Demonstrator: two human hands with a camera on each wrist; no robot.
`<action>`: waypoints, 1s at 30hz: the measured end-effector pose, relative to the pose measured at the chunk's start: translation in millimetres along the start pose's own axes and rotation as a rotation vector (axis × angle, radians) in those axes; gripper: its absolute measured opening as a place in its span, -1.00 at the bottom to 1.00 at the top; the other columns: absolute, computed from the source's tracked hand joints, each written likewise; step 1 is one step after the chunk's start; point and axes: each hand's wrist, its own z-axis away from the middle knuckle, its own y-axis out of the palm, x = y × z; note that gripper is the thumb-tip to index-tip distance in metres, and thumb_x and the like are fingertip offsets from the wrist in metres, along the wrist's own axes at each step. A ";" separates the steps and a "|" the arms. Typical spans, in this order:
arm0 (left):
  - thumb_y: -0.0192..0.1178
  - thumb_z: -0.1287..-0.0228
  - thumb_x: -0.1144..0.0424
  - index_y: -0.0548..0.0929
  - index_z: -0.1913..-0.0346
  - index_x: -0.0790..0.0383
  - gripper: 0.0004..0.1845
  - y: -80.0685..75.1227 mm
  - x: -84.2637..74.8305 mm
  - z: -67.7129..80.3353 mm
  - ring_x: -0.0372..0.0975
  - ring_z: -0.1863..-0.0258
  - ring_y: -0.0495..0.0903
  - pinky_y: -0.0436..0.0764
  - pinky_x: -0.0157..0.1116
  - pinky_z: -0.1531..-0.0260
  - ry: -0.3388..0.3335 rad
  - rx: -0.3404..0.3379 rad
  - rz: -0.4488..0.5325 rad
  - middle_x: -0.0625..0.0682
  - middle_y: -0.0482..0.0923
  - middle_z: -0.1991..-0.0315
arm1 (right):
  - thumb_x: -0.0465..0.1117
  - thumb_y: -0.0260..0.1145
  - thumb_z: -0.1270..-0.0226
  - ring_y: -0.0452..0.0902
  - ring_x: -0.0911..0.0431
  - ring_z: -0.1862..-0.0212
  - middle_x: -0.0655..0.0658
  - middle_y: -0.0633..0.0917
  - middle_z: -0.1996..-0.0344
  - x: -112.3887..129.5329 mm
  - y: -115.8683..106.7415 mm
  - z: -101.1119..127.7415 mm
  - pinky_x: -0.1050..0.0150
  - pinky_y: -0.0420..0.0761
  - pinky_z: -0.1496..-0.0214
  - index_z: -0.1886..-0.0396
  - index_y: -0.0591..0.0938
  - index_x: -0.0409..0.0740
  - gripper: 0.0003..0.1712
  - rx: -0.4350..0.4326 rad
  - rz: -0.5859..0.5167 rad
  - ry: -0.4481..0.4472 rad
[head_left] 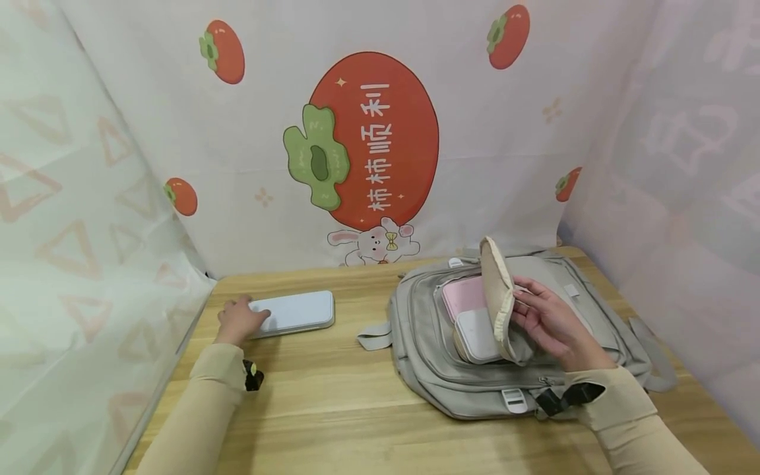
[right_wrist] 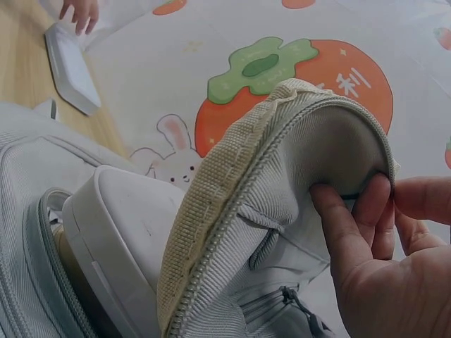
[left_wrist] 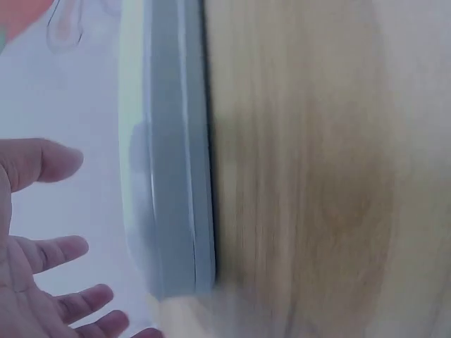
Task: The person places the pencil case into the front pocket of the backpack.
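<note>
Persimmon-print cloth backs your wooden table [head_left: 332, 409]. From the head view, 2 cases, pink [head_left: 463, 295] and white [head_left: 479, 334], already sit in the grey backpack [head_left: 427, 343]; your left hand [head_left: 237, 321] rests spread on the third, blue case [head_left: 297, 310], not yet packed. Left wrist: fingers [left_wrist: 49, 250] straight beside it. Right wrist: your right hand [right_wrist: 380, 267] pinches the pocket flap [right_wrist: 282, 211] open.

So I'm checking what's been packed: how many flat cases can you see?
3. A pale blue case lies on the table under the left hand; a pink case and a white case sit in the backpack pocket. More may be hidden inside.
</note>
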 end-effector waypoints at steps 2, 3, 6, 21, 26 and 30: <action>0.12 -0.47 0.06 0.03 -0.52 0.59 -0.15 -5.9 10.5 -2.2 0.58 -0.35 -0.05 0.18 0.40 -0.26 -0.042 0.044 0.097 0.75 -0.15 -0.40 | -0.46 -0.07 -0.66 0.70 0.08 0.01 -0.14 0.71 0.02 -0.3 0.0 -0.4 0.23 0.69 -0.02 -0.06 0.69 -0.14 -0.61 0.005 0.002 -0.001; 0.12 -0.48 0.04 -0.03 -0.54 0.59 -0.11 -8.4 14.4 -3.1 0.56 -0.37 -0.05 0.21 0.39 -0.26 -0.056 0.072 0.144 0.74 -0.19 -0.42 | -0.46 -0.07 -0.66 0.70 0.08 0.01 -0.14 0.71 0.02 -0.5 0.0 -0.7 0.24 0.69 -0.01 -0.06 0.68 -0.15 -0.61 0.008 0.004 -0.003; 0.12 -0.50 0.00 -0.23 -0.58 0.55 0.00 -14.3 22.4 -4.3 0.50 -0.42 -0.03 0.36 0.33 -0.22 -0.101 0.157 0.285 0.69 -0.26 -0.48 | -0.46 -0.07 -0.67 0.70 0.08 0.03 -0.14 0.71 0.04 -0.6 0.1 -1.6 0.24 0.69 0.00 -0.06 0.68 -0.15 -0.61 0.011 0.011 -0.007; 0.34 -0.38 0.07 -0.41 -0.62 0.35 0.20 -16.1 30.5 -7.9 0.33 -0.21 0.32 0.67 0.01 0.13 -0.152 0.302 0.396 0.61 -0.41 -0.53 | -0.48 -0.06 -0.65 0.70 0.07 0.02 -0.15 0.71 0.03 -2.8 1.1 -0.7 0.23 0.69 -0.01 -0.04 0.68 -0.16 -0.61 -0.002 -0.012 0.005; 0.38 -0.33 0.17 -0.28 -0.63 0.41 0.15 -13.1 25.9 -10.2 0.18 0.13 0.52 0.70 -0.09 0.28 -0.118 0.287 0.306 0.67 -0.36 -0.49 | -0.48 -0.06 -0.65 0.70 0.07 0.02 -0.15 0.71 0.03 -3.4 1.7 -0.6 0.23 0.69 -0.02 -0.04 0.69 -0.16 -0.61 -0.002 -0.016 0.008; 0.38 -0.32 0.23 -0.24 -0.62 0.42 0.12 -9.3 25.0 -12.7 0.10 0.22 0.47 0.69 -0.17 0.37 -0.118 0.262 0.292 0.72 -0.32 -0.44 | -0.47 -0.06 -0.66 0.69 0.08 0.02 -0.15 0.71 0.03 -3.3 2.1 -0.2 0.23 0.69 -0.01 -0.04 0.69 -0.15 -0.61 -0.008 -0.012 0.008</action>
